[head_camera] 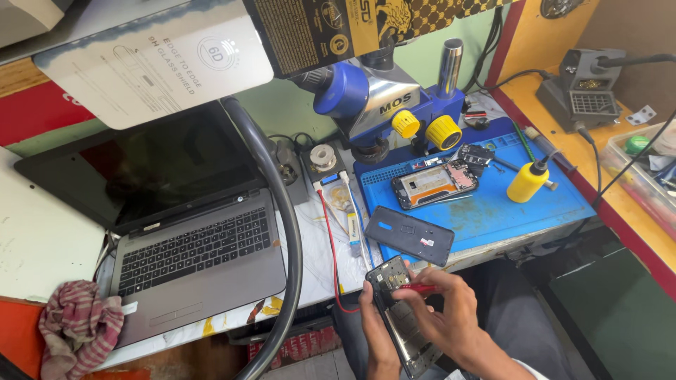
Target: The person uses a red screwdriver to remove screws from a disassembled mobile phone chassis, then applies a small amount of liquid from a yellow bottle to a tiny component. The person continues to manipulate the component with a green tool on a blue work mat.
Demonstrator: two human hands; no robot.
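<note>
**Bench and surroundings**

We see a cluttered white workbench (pixel 42 239) against a pale green wall (pixel 296 105). An open grey laptop (pixel 190 246) sits at its left part, screen dark. A striped pink rag (pixel 77 327) lies at the front left corner. A blue work mat (pixel 493 204) covers the right end, with a blue-bodied microscope (pixel 373 98) at its back edge and a yellow squeeze bottle (pixel 528 181) on it. A thick black hose (pixel 285 232) curves across the front. To the right we have a yellow-topped side counter (pixel 620 176) with red edging, carrying a soldering station (pixel 581 88). Light is even and bright.
</note>
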